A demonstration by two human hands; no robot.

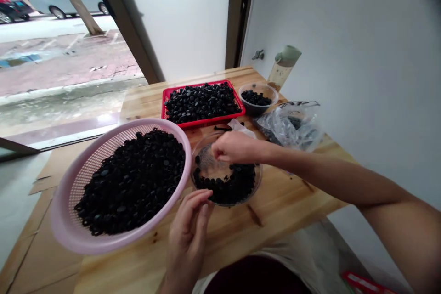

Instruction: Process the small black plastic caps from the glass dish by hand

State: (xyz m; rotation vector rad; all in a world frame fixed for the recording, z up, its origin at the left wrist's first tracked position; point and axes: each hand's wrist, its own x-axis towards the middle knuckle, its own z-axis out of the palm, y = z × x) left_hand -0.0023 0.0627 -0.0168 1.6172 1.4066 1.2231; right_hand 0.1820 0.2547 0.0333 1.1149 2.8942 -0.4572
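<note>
My right hand (237,147) hovers over the far part of a clear round bowl (260,183), fingers curled together; whatever they hold is hidden. Small round black pieces (237,188) lie along the near and right side of that bowl. At its near edge is my left hand (189,227), with thumb and fingers drawn close together. A dark spot shows at its fingertips, too small to tell from the pieces behind. Left of both hands, a large pink basket (69,234) holds a heap of black ring-like pieces (134,179).
Behind the bowl stands a red tray (206,122) of glossy black discs. A small clear tub (275,96) of black pieces, a clear plastic bag (292,124) and a green-lidded bottle (285,64) are at the right, by the wall. All rest on a wooden table (248,229).
</note>
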